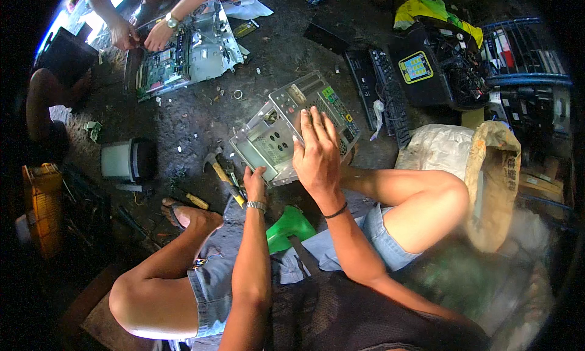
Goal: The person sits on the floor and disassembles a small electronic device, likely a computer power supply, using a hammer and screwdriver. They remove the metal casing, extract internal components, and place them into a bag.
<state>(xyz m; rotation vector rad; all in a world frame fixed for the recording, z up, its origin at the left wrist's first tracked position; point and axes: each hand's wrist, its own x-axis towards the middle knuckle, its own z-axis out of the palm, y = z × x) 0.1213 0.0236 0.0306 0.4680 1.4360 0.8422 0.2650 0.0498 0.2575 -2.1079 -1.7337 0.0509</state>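
A bare metal computer case [269, 151] stands tilted on the ground in front of me, with its port panel and coloured connectors facing up to the right. My left hand [255, 184] grips its near left edge, the thumb showing on top and the other fingers mostly hidden. Flat against the upper panel lies my right hand [317, 153], its fingers stretched out toward the far side. A hammer [223, 175] with a wooden handle lies just left of the case, beside other small tools that I cannot make out.
At the far left, another person's hands [159, 35] work on an opened chassis with a circuit board [161, 67]. Keyboards [390, 89] and a black bin of cables [426, 61] stand right. A small monitor [128, 160], a screwdriver [196, 200] and a white sack [436, 147] lie around me.
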